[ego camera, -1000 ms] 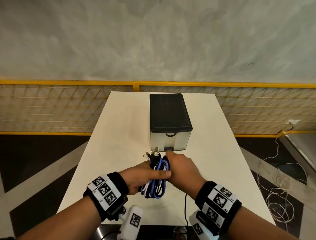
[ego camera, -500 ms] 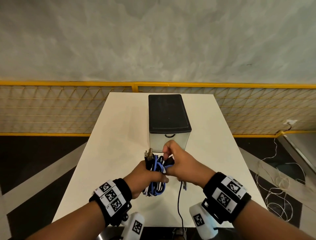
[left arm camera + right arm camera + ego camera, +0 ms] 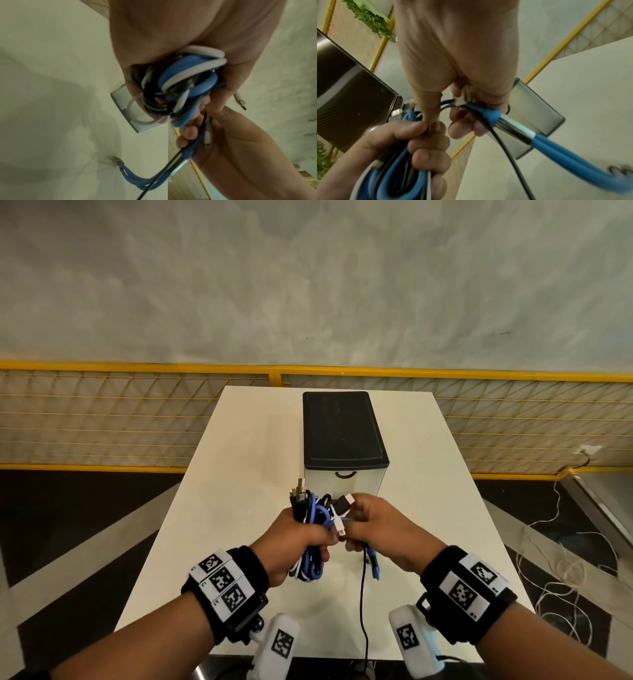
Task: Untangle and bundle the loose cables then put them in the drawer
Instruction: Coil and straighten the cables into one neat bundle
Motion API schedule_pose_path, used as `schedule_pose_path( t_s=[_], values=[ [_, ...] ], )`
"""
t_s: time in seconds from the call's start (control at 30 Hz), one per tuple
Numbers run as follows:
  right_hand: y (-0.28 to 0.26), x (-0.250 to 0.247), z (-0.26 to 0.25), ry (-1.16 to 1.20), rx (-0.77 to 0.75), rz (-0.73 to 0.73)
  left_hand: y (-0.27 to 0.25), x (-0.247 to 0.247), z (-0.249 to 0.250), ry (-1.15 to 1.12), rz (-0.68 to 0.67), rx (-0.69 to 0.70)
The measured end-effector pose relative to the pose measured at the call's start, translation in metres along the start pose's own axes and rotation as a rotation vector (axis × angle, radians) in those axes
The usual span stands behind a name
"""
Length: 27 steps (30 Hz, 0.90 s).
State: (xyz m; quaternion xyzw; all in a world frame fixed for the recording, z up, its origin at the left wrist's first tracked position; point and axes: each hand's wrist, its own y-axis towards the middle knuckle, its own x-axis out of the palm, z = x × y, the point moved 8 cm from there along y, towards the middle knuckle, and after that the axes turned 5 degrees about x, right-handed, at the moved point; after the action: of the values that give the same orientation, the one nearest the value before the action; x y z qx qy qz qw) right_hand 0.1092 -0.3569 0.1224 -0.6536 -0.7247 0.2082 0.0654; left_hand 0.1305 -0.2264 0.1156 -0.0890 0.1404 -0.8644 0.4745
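My left hand (image 3: 301, 537) grips a folded bundle of blue, black and white cables (image 3: 313, 510) above the near half of the white table (image 3: 219, 508); plugs stick up from its far end. My right hand (image 3: 373, 525) holds the loose ends: a thin black cable (image 3: 362, 604) that hangs down past the table's front edge, a blue cable end (image 3: 375, 566), and a white plug (image 3: 339, 525). The right wrist view shows the blue cable (image 3: 493, 117) and black cable (image 3: 498, 138) passing under curled fingers (image 3: 462, 129). The closed drawer box (image 3: 342, 436) stands just beyond both hands.
The drawer box has a black lid and a small black handle (image 3: 345, 474) on its grey front. A yellow mesh fence (image 3: 102, 416) runs behind the table. White cords (image 3: 555, 563) lie on the dark floor at the right.
Both hands have drawn apart a little and nearer to me. The right hand has pulled the loose ends out of the bundle, so a black plug and a white plug now show between the hands.
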Motion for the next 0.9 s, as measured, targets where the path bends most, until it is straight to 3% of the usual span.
schedule_pose_path(
  t_s=[0.13, 0.33, 0.53, 0.7, 0.9],
  values=[
    [-0.008, 0.003, 0.011, -0.009, 0.034, -0.062, 0.005, -0.010, 0.004, -0.052, 0.069, -0.011],
    [-0.016, 0.005, 0.037, -0.084, 0.106, -0.019, 0.013, -0.025, 0.006, -0.221, 0.173, -0.027],
    [-0.016, 0.006, 0.001, 0.219, -0.028, 0.175, 0.007, 0.005, 0.004, -0.083, 0.013, -0.032],
    [-0.013, 0.033, -0.006, 0.482, 0.065, -0.059, 0.007, 0.011, 0.009, -0.162, 0.024, 0.060],
    [-0.011, 0.046, -0.008, 0.463, 0.117, -0.155, 0.005, 0.011, 0.011, -0.160, -0.040, 0.099]
  ],
)
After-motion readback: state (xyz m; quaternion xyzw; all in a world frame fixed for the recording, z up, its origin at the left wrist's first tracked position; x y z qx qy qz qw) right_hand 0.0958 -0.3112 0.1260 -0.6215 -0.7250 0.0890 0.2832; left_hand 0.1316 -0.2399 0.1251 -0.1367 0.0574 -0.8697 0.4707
